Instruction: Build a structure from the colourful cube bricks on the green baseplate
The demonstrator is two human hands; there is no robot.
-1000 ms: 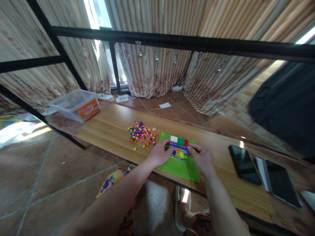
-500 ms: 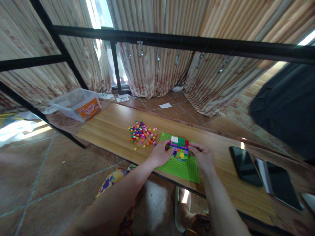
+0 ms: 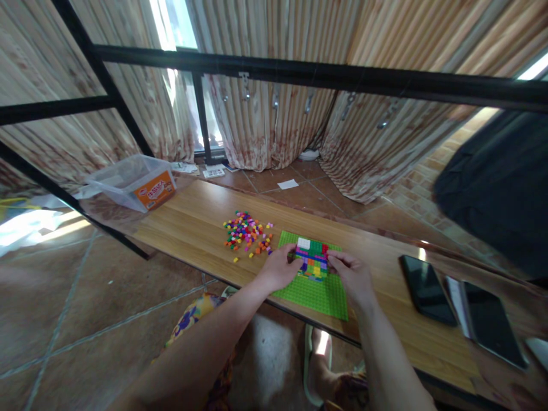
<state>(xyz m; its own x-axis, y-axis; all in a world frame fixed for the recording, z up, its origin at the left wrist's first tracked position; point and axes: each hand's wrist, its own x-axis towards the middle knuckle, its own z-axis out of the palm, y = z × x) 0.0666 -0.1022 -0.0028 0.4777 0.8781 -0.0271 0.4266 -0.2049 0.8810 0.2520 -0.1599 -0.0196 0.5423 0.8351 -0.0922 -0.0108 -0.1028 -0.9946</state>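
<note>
A green baseplate (image 3: 314,294) lies on the wooden table (image 3: 197,228). On it stands a block of small coloured bricks (image 3: 312,260), with a white patch and a green patch at its far side. My left hand (image 3: 278,268) rests at the block's left edge, fingers curled against it. My right hand (image 3: 353,277) is at the block's right edge, thumb and fingers pinched on its side. A pile of loose coloured bricks (image 3: 247,231) lies left of the plate.
A clear plastic tub with an orange label (image 3: 132,182) stands at the table's far left end. Two dark phones (image 3: 426,285) (image 3: 490,322) lie on the right. A black frame bar (image 3: 299,71) crosses overhead. Curtains hang behind.
Both hands have stayed at the sides of the brick block; the right hand has slid very slightly down and left. Nothing else has moved.
</note>
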